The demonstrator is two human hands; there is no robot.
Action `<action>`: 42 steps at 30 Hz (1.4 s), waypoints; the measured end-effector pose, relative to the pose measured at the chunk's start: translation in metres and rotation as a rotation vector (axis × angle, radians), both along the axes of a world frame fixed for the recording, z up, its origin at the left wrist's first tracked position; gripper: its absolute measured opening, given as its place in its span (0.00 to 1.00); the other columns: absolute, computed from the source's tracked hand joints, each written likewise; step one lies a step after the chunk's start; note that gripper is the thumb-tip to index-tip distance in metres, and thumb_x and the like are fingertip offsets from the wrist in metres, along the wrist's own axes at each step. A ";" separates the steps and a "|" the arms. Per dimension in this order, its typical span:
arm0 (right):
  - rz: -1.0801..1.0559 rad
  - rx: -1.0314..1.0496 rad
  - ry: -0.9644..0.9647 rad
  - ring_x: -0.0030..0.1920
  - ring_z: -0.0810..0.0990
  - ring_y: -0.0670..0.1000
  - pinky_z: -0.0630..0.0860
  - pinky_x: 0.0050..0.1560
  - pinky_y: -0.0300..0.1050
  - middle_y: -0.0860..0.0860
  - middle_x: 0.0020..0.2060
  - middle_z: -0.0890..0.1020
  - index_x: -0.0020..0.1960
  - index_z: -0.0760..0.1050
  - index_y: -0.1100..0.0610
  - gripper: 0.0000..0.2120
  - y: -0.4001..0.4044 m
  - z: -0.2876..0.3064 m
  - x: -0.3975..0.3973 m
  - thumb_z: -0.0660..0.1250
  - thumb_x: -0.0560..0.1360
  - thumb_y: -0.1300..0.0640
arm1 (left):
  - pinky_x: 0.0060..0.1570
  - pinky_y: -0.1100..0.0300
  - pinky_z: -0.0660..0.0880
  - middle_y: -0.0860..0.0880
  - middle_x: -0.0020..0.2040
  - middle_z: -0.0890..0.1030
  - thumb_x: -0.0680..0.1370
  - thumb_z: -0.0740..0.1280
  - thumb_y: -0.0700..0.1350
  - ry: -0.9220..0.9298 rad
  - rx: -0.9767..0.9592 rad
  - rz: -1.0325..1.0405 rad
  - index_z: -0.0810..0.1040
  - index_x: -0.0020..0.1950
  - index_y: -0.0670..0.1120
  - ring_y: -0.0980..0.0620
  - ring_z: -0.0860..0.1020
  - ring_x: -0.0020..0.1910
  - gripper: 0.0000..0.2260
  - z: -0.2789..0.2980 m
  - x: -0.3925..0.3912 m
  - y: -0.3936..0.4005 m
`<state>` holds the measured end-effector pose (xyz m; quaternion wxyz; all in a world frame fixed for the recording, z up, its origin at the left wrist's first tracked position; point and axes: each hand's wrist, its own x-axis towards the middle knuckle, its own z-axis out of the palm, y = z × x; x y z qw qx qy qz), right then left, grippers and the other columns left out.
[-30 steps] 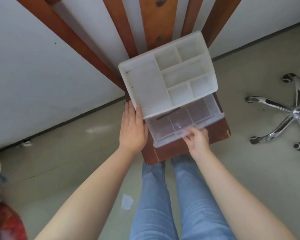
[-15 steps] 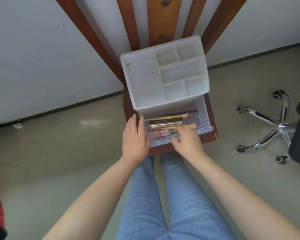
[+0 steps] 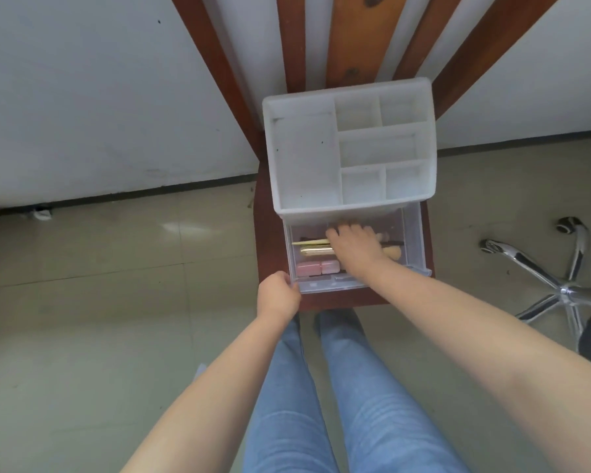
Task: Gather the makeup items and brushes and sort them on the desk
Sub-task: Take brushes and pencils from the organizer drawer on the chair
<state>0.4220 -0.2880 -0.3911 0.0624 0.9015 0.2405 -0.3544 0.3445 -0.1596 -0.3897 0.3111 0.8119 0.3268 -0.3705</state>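
At centre frame a white organizer [image 3: 350, 148] stands on a wooden chair [image 3: 270, 233], its clear drawer [image 3: 413, 240] pulled out. The left hand [image 3: 277, 297] grips the drawer's lower-left corner with curled fingers. The right hand [image 3: 355, 245] reaches inside, fingers curled over the brushes [image 3: 495, 249]; whether they clamp one cannot be told. A gold tube [image 3: 316, 250] and pink cases [image 3: 318, 268] lie left of it.
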 end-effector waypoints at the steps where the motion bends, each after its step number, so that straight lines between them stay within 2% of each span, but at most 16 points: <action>1: 0.009 -0.011 -0.011 0.62 0.70 0.61 0.70 0.57 0.53 0.61 0.62 0.71 0.66 0.62 0.62 0.22 0.001 -0.002 0.003 0.60 0.73 0.68 | 0.50 0.55 0.73 0.37 0.49 0.82 0.77 0.60 0.39 -0.002 0.000 0.007 0.63 0.30 0.47 0.41 0.78 0.51 0.15 -0.001 0.000 0.000; 6: -0.086 -0.033 0.012 0.59 0.75 0.61 0.73 0.54 0.52 0.59 0.59 0.75 0.65 0.65 0.63 0.19 -0.006 0.003 0.019 0.57 0.74 0.69 | 0.48 0.57 0.71 0.40 0.49 0.79 0.78 0.59 0.41 0.028 0.016 -0.068 0.64 0.33 0.46 0.41 0.76 0.53 0.13 0.005 0.003 0.000; 9: -0.137 0.042 0.032 0.57 0.75 0.61 0.74 0.52 0.51 0.60 0.58 0.75 0.62 0.67 0.64 0.15 -0.021 0.003 0.020 0.58 0.76 0.65 | 0.49 0.55 0.71 0.39 0.54 0.78 0.78 0.58 0.41 0.043 0.020 -0.133 0.71 0.46 0.42 0.40 0.75 0.54 0.05 0.012 0.006 -0.001; 12: -0.147 0.068 0.060 0.57 0.75 0.60 0.73 0.51 0.49 0.60 0.57 0.75 0.61 0.68 0.63 0.14 -0.033 0.003 0.018 0.57 0.77 0.64 | 0.50 0.54 0.72 0.39 0.55 0.77 0.78 0.57 0.42 0.062 0.028 -0.198 0.72 0.54 0.38 0.40 0.75 0.55 0.10 0.014 0.006 -0.002; 15: -0.148 0.093 0.084 0.56 0.76 0.60 0.72 0.48 0.48 0.60 0.57 0.76 0.61 0.68 0.64 0.13 -0.032 0.003 0.018 0.57 0.76 0.65 | 0.51 0.53 0.72 0.39 0.57 0.76 0.78 0.57 0.43 0.061 0.063 -0.215 0.71 0.56 0.38 0.40 0.74 0.56 0.11 0.018 0.006 -0.005; 17: -0.153 0.136 0.088 0.54 0.76 0.60 0.70 0.44 0.46 0.60 0.55 0.76 0.59 0.69 0.64 0.12 -0.034 0.008 0.019 0.57 0.76 0.64 | 0.52 0.51 0.72 0.40 0.57 0.73 0.77 0.58 0.41 -0.024 0.191 -0.261 0.72 0.58 0.38 0.39 0.73 0.57 0.11 0.026 0.005 -0.006; 18: -0.160 0.162 0.085 0.53 0.76 0.59 0.69 0.42 0.46 0.60 0.54 0.76 0.58 0.69 0.63 0.11 -0.037 0.014 0.018 0.57 0.76 0.64 | 0.49 0.50 0.72 0.39 0.54 0.73 0.76 0.60 0.39 -0.152 0.258 -0.318 0.73 0.56 0.38 0.38 0.73 0.55 0.10 0.029 0.005 -0.007; 20: -0.182 0.208 0.071 0.49 0.77 0.59 0.66 0.39 0.45 0.59 0.51 0.76 0.56 0.68 0.62 0.09 -0.048 0.031 0.015 0.58 0.76 0.62 | 0.40 0.49 0.73 0.38 0.47 0.75 0.72 0.64 0.34 -0.390 0.244 -0.535 0.75 0.50 0.36 0.36 0.75 0.47 0.08 0.031 0.006 -0.012; 21: -0.202 0.225 0.060 0.48 0.77 0.59 0.66 0.38 0.44 0.58 0.49 0.76 0.54 0.68 0.61 0.08 -0.056 0.041 0.013 0.59 0.76 0.62 | 0.39 0.50 0.72 0.38 0.47 0.74 0.71 0.64 0.33 -0.421 0.209 -0.660 0.74 0.50 0.36 0.36 0.75 0.47 0.08 0.032 0.008 -0.017; 23: -0.291 0.239 0.035 0.46 0.77 0.60 0.65 0.37 0.44 0.58 0.45 0.76 0.49 0.65 0.59 0.04 -0.079 0.060 0.007 0.59 0.75 0.62 | 0.48 0.51 0.70 0.40 0.55 0.71 0.74 0.61 0.36 -0.319 0.174 -0.847 0.69 0.59 0.38 0.39 0.71 0.55 0.13 0.026 0.019 -0.028; 26: -0.545 0.219 0.023 0.47 0.77 0.61 0.63 0.38 0.43 0.62 0.45 0.77 0.44 0.61 0.58 0.06 -0.115 0.071 -0.005 0.60 0.76 0.61 | 0.55 0.53 0.69 0.42 0.62 0.68 0.76 0.63 0.40 -0.184 0.232 -0.979 0.63 0.65 0.40 0.42 0.67 0.62 0.19 0.010 0.042 -0.041; 29: -0.861 0.257 0.109 0.48 0.78 0.61 0.65 0.38 0.44 0.63 0.47 0.79 0.44 0.65 0.59 0.06 -0.138 0.056 -0.032 0.61 0.76 0.59 | 0.59 0.52 0.67 0.41 0.66 0.64 0.77 0.63 0.47 -0.185 0.319 -1.132 0.59 0.69 0.42 0.42 0.64 0.65 0.25 -0.003 0.053 -0.049; 32: -1.039 0.334 0.243 0.48 0.79 0.62 0.71 0.44 0.46 0.61 0.45 0.79 0.46 0.69 0.60 0.04 -0.138 0.030 -0.070 0.61 0.76 0.60 | 0.67 0.51 0.60 0.42 0.72 0.55 0.78 0.60 0.51 -0.205 0.374 -1.346 0.47 0.75 0.43 0.42 0.56 0.71 0.32 -0.009 0.057 -0.048; 35: -1.170 0.433 0.302 0.45 0.80 0.60 0.69 0.37 0.42 0.55 0.39 0.75 0.44 0.67 0.59 0.03 -0.127 0.013 -0.091 0.60 0.76 0.60 | 0.73 0.50 0.47 0.43 0.76 0.46 0.78 0.59 0.53 -0.209 0.382 -1.487 0.40 0.75 0.43 0.44 0.45 0.76 0.35 -0.010 0.066 -0.050; 38: -1.298 0.546 0.330 0.33 0.76 0.52 0.69 0.29 0.33 0.49 0.34 0.73 0.45 0.67 0.58 0.03 -0.111 0.005 -0.091 0.60 0.76 0.60 | 0.73 0.50 0.39 0.44 0.76 0.39 0.79 0.57 0.54 -0.215 0.392 -1.650 0.36 0.75 0.43 0.44 0.39 0.75 0.36 -0.013 0.076 -0.053; 42: -1.407 0.615 0.348 0.31 0.74 0.46 0.75 0.42 0.48 0.49 0.34 0.74 0.45 0.68 0.57 0.02 -0.102 -0.003 -0.091 0.60 0.77 0.59 | 0.73 0.51 0.37 0.44 0.76 0.36 0.78 0.56 0.58 -0.196 0.341 -1.671 0.36 0.75 0.43 0.45 0.37 0.75 0.37 -0.017 0.085 -0.065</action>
